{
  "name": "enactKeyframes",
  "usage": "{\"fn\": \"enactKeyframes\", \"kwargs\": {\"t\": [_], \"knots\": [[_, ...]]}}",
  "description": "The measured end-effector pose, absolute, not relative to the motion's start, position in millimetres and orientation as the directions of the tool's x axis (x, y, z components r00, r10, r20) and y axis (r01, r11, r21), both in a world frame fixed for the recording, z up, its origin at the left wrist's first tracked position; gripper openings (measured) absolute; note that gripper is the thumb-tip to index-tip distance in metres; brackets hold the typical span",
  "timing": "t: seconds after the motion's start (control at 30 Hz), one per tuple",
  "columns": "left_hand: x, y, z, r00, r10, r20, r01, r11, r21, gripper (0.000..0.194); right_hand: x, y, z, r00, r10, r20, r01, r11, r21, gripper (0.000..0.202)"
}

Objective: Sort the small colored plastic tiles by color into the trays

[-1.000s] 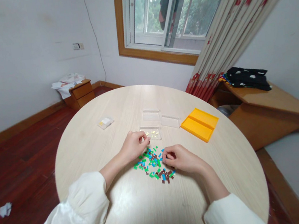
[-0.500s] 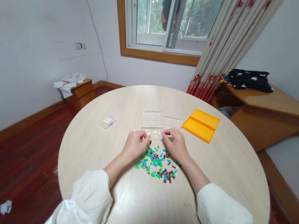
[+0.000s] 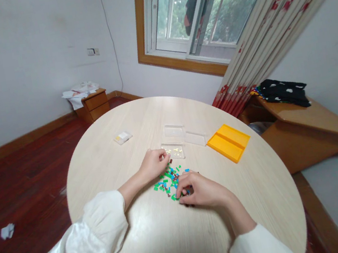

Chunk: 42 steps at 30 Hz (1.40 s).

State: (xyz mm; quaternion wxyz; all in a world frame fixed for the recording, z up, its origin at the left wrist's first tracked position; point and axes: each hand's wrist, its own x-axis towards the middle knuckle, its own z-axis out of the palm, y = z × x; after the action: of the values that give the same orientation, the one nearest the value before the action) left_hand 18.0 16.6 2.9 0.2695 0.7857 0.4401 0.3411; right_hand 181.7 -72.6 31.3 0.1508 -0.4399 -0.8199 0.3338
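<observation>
Right hand [image 3: 198,187] moved from tray [image 3: 177,157] to bricks [image 3: 169,174]; it and left hand [image 3: 153,163] curled, grips unclear. Bricks looked light, stiff, side-pinchable.

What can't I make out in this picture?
All in head view:
Some toy bricks: hidden behind the right hand.
Whatever the left hand may hold: too small to tell.
Any print on the white label: too small to read.
Right sleeve: cut off by bottom edge.

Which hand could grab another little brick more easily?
Probably the right hand: it is right over the brick pile. The left hand is by the pile's far edge, near the clear tray of yellow pieces.
</observation>
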Motion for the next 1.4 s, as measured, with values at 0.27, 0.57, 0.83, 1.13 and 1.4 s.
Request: {"fn": "enactKeyframes", "kwargs": {"t": [0.27,0.57,0.83,1.13,1.4], "knots": [[17.5,16.6,2.5,0.381,0.876,0.297,0.51,-0.467,0.722,0.028,180.8,-71.3,26.6,-0.596,0.795,-0.114,0.696,0.441,-0.567,0.017],[16.3,16.7,5.2,0.396,0.891,0.225,0.535,-0.422,0.732,0.026,176.0,-73.1,30.8,-0.608,0.784,-0.122,0.677,0.431,-0.597,0.015],[15.3,20.1,0.3,0.397,0.892,0.217,0.569,-0.424,0.704,0.021,186.1,-63.3,27.5,-0.368,0.93,-0.017,0.547,0.202,-0.813,0.014],[19.7,14.8,1.7,0.411,0.886,0.217,0.589,-0.439,0.678,0.032,196.8,-18.1,-0.6,0.19,0.864,0.466,0.627,0.259,-0.735,0.021],[24.9,9.5,0.2,0.45,0.858,0.249,0.556,-0.487,0.673,0.03,205.1,-4.9,-12.9,0.187,0.866,0.464,0.669,0.233,-0.706,0.035]]}}
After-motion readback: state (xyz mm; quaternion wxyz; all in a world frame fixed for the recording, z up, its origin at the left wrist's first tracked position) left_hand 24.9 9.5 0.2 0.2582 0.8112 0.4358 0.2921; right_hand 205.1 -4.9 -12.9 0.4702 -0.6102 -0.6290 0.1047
